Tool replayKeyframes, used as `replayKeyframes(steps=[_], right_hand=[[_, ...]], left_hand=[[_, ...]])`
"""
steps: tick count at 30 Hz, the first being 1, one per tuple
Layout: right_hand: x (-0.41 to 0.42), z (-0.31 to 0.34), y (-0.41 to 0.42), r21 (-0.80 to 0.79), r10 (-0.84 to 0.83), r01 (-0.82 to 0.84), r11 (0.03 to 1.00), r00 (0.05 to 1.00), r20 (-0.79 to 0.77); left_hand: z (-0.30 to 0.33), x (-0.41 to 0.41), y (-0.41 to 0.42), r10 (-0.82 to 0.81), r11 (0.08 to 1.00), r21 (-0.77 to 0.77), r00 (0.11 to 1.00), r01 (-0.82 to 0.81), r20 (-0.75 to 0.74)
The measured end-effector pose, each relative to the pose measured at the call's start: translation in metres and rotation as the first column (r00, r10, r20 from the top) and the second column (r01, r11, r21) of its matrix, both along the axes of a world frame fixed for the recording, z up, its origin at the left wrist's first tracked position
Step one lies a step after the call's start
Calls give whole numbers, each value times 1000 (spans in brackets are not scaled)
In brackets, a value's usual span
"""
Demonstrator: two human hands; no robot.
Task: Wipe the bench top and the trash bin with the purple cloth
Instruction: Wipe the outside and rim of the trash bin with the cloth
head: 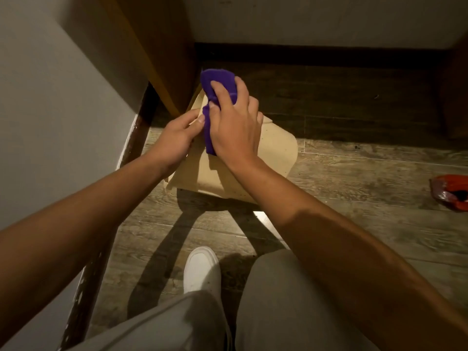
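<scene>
Right hand (235, 127) pressing purple cloth (211, 89), trash bin (276, 148)

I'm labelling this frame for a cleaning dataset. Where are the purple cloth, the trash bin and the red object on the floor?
purple cloth (209, 83): head view, upper folded part above the fingers.
trash bin (277, 150): head view, bare beige side, right of the hands.
red object (449, 192): head view, its middle, at the right edge.

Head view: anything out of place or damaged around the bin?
A red wrapper-like item lies loose on the floor, right of the beige trash bin. Dark specks dot the bin's surface. The right hand presses the purple cloth on it.
</scene>
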State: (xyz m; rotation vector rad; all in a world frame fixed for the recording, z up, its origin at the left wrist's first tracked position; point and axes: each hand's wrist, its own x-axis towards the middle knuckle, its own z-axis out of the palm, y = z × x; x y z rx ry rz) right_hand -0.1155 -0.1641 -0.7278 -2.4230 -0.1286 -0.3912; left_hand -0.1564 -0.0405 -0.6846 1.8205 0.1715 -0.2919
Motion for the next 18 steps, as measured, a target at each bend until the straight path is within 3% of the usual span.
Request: replayKeyframes(steps=[5,12,18], right_hand=[[1,-26,-13,-81,-11,11,997,1000,-6],[3,-59,-69,-126,-141,117,985,968,-207],[1,-83,-99,-203,-247,195,959,929,-275]], left_hand=[[-2,-1,1,7,999,38,1000,-7,7],[-7,0,8,65,996,66,998,-63,-26],[-14,-12,-10,253,960,97,963,-261,93]])
